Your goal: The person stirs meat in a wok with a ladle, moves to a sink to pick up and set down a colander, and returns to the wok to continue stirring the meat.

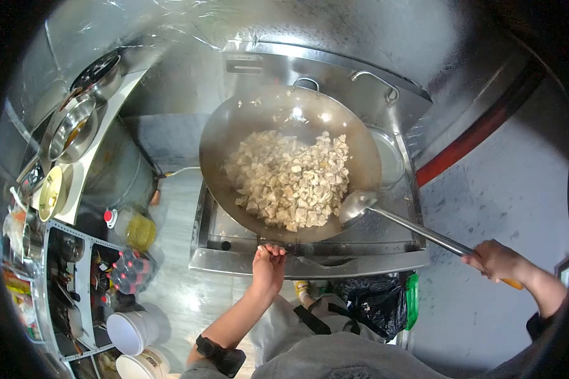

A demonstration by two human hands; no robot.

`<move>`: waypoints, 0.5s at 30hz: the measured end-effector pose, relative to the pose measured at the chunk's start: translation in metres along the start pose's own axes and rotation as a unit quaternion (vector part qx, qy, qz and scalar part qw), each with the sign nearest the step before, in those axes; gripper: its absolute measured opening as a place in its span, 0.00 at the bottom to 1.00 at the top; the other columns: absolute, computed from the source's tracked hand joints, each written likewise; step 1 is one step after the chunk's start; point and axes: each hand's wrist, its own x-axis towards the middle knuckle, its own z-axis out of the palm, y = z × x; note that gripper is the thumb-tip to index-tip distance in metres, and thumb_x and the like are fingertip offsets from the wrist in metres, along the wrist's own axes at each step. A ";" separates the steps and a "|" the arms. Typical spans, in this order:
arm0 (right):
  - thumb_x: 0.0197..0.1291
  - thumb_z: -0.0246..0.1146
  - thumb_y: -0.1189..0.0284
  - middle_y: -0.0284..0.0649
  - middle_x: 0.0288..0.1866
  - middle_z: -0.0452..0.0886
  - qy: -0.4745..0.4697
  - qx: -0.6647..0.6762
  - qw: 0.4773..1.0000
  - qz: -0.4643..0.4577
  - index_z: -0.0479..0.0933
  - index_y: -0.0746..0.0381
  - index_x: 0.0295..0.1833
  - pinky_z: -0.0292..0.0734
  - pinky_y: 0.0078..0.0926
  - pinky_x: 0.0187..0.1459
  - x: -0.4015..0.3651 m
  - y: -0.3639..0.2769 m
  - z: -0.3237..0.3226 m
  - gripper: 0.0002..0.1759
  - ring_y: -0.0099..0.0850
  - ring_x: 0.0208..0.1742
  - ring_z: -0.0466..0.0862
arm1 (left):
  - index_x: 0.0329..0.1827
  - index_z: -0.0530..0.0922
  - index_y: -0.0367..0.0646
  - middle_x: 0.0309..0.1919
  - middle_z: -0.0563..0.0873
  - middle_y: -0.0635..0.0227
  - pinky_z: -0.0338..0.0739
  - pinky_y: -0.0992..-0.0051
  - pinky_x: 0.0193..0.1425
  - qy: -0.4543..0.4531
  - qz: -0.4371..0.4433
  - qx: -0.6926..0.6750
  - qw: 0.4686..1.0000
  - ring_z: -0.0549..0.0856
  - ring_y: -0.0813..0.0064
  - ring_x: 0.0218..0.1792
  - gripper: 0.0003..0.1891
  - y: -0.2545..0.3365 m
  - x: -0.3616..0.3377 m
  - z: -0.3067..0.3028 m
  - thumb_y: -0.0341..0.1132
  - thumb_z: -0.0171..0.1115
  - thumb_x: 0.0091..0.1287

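A large wok (367,151) rests on the steel stove and holds a heap of diced pale meat (297,183). My left hand (270,265) is at the wok's near edge, its fingers curled at the near handle; whether a cloth lies between is too small to tell. My right hand (496,260), off to the right, grips the long handle of a metal ladle (357,207). The ladle's bowl sits inside the wok at its lower right, touching or right beside the meat.
A tap (393,95) stands behind the wok. At the left, a shelf (101,170) bears metal bowls and a yellow bowl (52,192). Oil (139,231), dark bottles (133,271) and white buckets (133,331) stand on the floor. A black bin bag (373,303) is below the stove.
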 end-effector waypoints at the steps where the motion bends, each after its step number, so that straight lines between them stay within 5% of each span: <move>1: 0.60 0.47 0.49 0.38 0.11 0.69 -0.057 -0.006 0.998 0.003 0.66 0.65 0.19 0.65 0.29 0.17 0.015 -0.014 -0.005 0.30 0.29 0.10 0.68 | 0.29 0.65 0.47 0.25 0.70 0.72 0.66 0.74 0.41 -0.007 0.006 -0.001 1.000 0.72 0.75 0.32 0.14 0.000 0.000 0.002 0.42 0.36 0.70; 4: 0.60 0.46 0.48 0.40 0.09 0.67 0.004 0.003 0.993 -0.116 0.65 0.66 0.17 0.67 0.35 0.21 0.125 -0.031 0.023 0.33 0.31 0.12 0.69 | 0.29 0.64 0.46 0.25 0.69 0.72 0.65 0.74 0.42 -0.004 0.011 0.009 1.000 0.71 0.75 0.31 0.14 0.000 -0.001 0.007 0.41 0.36 0.70; 7: 0.59 0.50 0.49 0.36 0.10 0.64 0.033 0.038 0.993 -0.111 0.62 0.64 0.17 0.65 0.32 0.15 0.201 -0.074 0.029 0.30 0.28 0.09 0.66 | 0.28 0.65 0.46 0.24 0.69 0.72 0.66 0.75 0.42 -0.021 0.024 -0.018 0.999 0.70 0.75 0.30 0.14 -0.002 -0.002 0.007 0.41 0.36 0.70; 9: 0.59 0.52 0.51 0.30 0.09 0.60 -0.036 0.301 0.945 -0.119 0.60 0.59 0.18 0.58 0.24 0.10 0.253 -0.083 0.051 0.27 0.23 0.07 0.61 | 0.28 0.65 0.45 0.24 0.69 0.72 0.66 0.75 0.42 -0.018 0.028 -0.012 0.999 0.71 0.75 0.30 0.14 -0.001 -0.002 0.005 0.41 0.36 0.70; 15: 0.56 0.56 0.50 0.25 0.12 0.57 -0.235 0.553 0.789 -0.132 0.60 0.57 0.26 0.53 0.16 0.09 0.216 -0.062 0.036 0.23 0.15 0.08 0.56 | 0.28 0.65 0.45 0.25 0.71 0.71 0.67 0.74 0.43 -0.006 0.008 0.024 1.000 0.72 0.74 0.32 0.14 0.002 -0.001 -0.001 0.40 0.37 0.70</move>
